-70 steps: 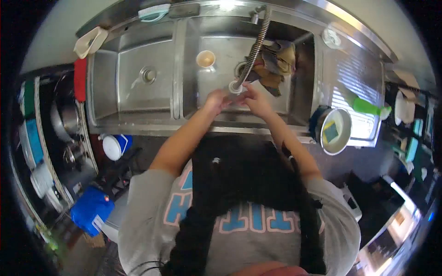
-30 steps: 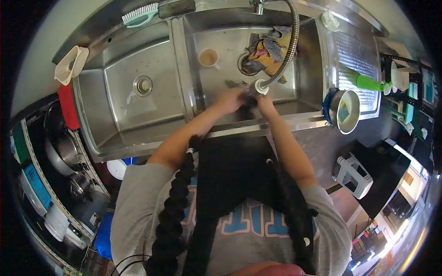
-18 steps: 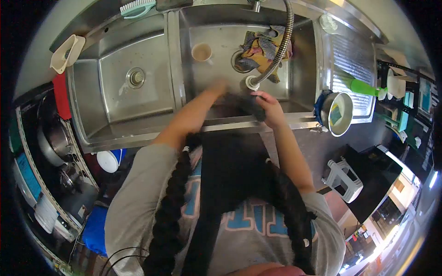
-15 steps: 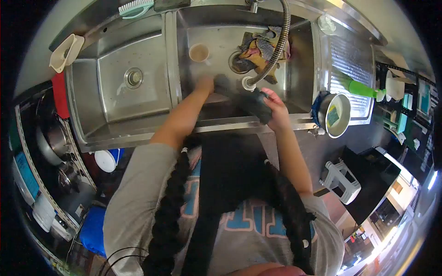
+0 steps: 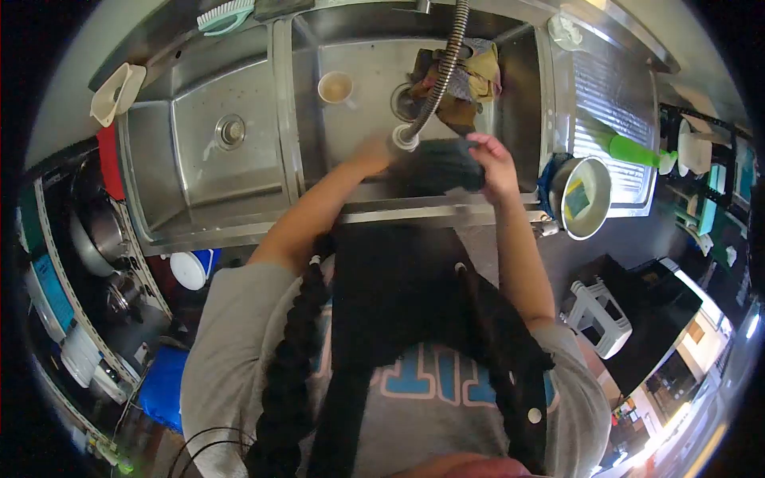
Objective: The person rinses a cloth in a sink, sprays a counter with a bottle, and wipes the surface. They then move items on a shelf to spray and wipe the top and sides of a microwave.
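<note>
No legible writing on anything at the sink [image 5: 510, 95]. Both arms reach forward: right hand [image 5: 496, 164] clamps the dark cloth [image 5: 437, 165]; left hand [image 5: 371, 153] grips its other end, under the spray head [image 5: 404, 139].

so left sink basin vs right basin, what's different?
The left basin holds no dishes, with only its drain showing; the right basin holds a cup and crumpled cloths. The sprayer hose hangs over the right basin, where both hands work, not the left. Both are steel.
</note>
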Tool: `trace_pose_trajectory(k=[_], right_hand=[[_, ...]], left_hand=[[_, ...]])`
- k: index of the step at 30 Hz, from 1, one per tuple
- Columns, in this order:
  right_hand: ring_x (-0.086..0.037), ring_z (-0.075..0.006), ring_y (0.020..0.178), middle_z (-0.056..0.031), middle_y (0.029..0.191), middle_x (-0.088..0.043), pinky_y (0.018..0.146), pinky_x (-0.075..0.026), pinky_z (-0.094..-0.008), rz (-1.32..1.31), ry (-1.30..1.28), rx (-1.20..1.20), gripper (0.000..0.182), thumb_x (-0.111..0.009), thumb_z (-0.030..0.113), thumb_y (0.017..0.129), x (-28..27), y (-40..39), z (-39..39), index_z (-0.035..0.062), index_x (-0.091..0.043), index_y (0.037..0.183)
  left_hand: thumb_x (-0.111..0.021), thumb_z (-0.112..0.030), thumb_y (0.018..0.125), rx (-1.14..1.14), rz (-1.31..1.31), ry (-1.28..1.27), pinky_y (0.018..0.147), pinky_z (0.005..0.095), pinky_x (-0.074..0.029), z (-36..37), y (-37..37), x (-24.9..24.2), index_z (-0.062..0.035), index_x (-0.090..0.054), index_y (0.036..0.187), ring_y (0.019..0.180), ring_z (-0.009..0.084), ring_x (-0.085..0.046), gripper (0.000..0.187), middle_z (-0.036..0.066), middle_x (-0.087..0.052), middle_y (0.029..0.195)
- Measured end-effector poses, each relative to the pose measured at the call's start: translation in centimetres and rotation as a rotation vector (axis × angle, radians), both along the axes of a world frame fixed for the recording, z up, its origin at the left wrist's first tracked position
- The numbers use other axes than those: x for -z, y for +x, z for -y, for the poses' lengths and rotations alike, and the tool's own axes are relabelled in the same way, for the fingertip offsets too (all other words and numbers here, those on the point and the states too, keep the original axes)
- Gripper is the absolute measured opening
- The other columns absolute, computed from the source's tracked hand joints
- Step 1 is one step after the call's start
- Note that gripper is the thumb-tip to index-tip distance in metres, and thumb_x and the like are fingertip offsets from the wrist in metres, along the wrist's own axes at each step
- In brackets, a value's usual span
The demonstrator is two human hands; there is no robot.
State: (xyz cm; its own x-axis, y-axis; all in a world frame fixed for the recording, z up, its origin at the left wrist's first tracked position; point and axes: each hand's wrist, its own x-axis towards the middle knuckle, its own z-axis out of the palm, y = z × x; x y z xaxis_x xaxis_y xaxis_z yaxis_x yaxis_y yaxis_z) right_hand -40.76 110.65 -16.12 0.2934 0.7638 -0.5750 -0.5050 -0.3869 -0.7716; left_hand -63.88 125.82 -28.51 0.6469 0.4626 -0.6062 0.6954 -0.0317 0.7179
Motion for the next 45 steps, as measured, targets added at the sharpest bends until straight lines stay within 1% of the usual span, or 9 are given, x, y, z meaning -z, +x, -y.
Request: trace_pose_trajectory(k=[3, 7, 11, 13, 17, 21, 26, 38, 45], right_hand=[[-0.058, -0.0178, 0.109, -0.005, 0.113, -0.062, 0.096, -0.045, -0.0311, 0.332, -0.005, -0.077, 0.041, -0.067, 0.003, 0.083, 2.1, 1.2, -1.4, 0.0057, -0.059, 0.122], [-0.045, -0.0282, 0.13, -0.0134, 0.14, -0.049, 0.11, -0.035, -0.0362, 0.885, 0.337, -0.722, 0.075, -0.086, 0.018, 0.065, 10.7, -3.7, -4.7, 0.0091, -0.054, 0.133], [-0.053, -0.0317, 0.123, -0.0138, 0.138, -0.053, 0.102, -0.045, -0.04, 0.706, 0.435, -0.611, 0.074, -0.084, 0.013, 0.059, 15.2, -8.0, -7.5, 0.0152, -0.06, 0.128], [-0.056, -0.0322, 0.119, -0.014, 0.132, -0.057, 0.097, -0.047, -0.0413, 0.284, -0.29, -0.732, 0.061, -0.084, 0.014, 0.058, 13.7, -7.0, -8.8, 0.0147, -0.068, 0.117], [-0.063, -0.0293, 0.106, -0.0096, 0.12, -0.064, 0.091, -0.049, -0.0417, 0.64, -0.052, -0.419, 0.044, -0.083, 0.018, 0.063, 18.6, -7.6, -8.2, 0.0146, -0.073, 0.106], [-0.059, -0.0295, 0.106, -0.0114, 0.11, -0.066, 0.092, -0.048, -0.0399, 0.199, 0.421, 0.017, 0.043, -0.075, 0.044, 0.072, 11.4, -14.3, -7.3, 0.0132, -0.071, 0.102], [-0.062, -0.032, 0.103, -0.0098, 0.117, -0.065, 0.09, -0.05, -0.0406, 1.125, 0.223, -0.252, 0.05, -0.07, 0.055, 0.073, 8.1, -15.7, -6.9, 0.0131, -0.07, 0.1], [-0.065, -0.0395, 0.091, -0.0185, 0.098, -0.068, 0.08, -0.052, -0.0439, 0.868, 0.203, -0.164, 0.032, -0.069, 0.021, 0.075, 9.4, -12.5, -8.2, 0.0136, -0.068, 0.106], [-0.061, -0.0303, 0.112, -0.0133, 0.114, -0.067, 0.104, -0.038, -0.0532, 0.833, -0.52, -0.303, 0.049, -0.074, 0.036, 0.073, 15.2, -5.3, -8.6, 0.0178, -0.064, 0.118]], left_hand=[[-0.072, -0.03, 0.081, 0.086, 0.249, 0.493, 0.092, 0.0414, -0.046, -0.6, -1.0, -3.8, -0.004, -0.062, 0.117, 0.107, 0.0331, -0.061, 0.046, 0.02, -0.063, 0.12], [-0.065, -0.02, 0.089, -0.207, 0.231, -0.089, 0.093, 0.0384, -0.046, 1.6, -1.8, -2.5, 0.0008, -0.061, 0.115, 0.105, 0.0305, -0.062, 0.033, 0.013, -0.067, 0.11], [-0.05, -0.02, 0.098, -0.755, 0.567, -0.693, 0.099, 0.0412, -0.047, 0.2, -1.2, -3.4, -0.0024, -0.056, 0.124, 0.112, 0.0266, -0.061, 0.032, 0.01, -0.063, 0.121], [-0.045, -0.025, 0.099, -0.964, 0.735, -0.884, 0.103, 0.0457, -0.044, -0.8, -2.6, -6.4, -0.001, -0.054, 0.126, 0.117, 0.0307, -0.058, 0.036, 0.014, -0.062, 0.123], [-0.039, -0.04, 0.101, -1.184, 0.735, -0.941, 0.105, 0.0516, -0.04, -2.2, -2.6, -5.5, -0.0018, -0.054, 0.128, 0.119, 0.0333, -0.056, 0.049, 0.015, -0.061, 0.126], [-0.04, -0.033, 0.102, -1.049, 0.465, -0.907, 0.095, 0.0474, -0.049, -0.2, -2.3, 1.5, -0.0046, -0.058, 0.119, 0.11, 0.0296, -0.06, 0.038, 0.012, -0.063, 0.113], [-0.04, -0.031, 0.102, -0.91, 0.358, -0.837, 0.093, 0.0464, -0.05, 1.9, 1.1, 0.6, -0.0047, -0.058, 0.118, 0.108, 0.0289, -0.061, 0.036, 0.011, -0.063, 0.111], [-0.042, -0.027, 0.102, -0.915, 0.393, -0.824, 0.089, 0.0439, -0.052, 3.6, 6.5, 0.8, -0.0049, -0.058, 0.117, 0.103, 0.0271, -0.063, 0.031, 0.01, -0.064, 0.107], [-0.042, -0.025, 0.101, -1.139, 0.53, -0.937, 0.086, 0.0425, -0.054, 1.7, 4.2, -1.7, -0.0051, -0.058, 0.116, 0.1, 0.0261, -0.064, 0.029, 0.009, -0.064, 0.105]])
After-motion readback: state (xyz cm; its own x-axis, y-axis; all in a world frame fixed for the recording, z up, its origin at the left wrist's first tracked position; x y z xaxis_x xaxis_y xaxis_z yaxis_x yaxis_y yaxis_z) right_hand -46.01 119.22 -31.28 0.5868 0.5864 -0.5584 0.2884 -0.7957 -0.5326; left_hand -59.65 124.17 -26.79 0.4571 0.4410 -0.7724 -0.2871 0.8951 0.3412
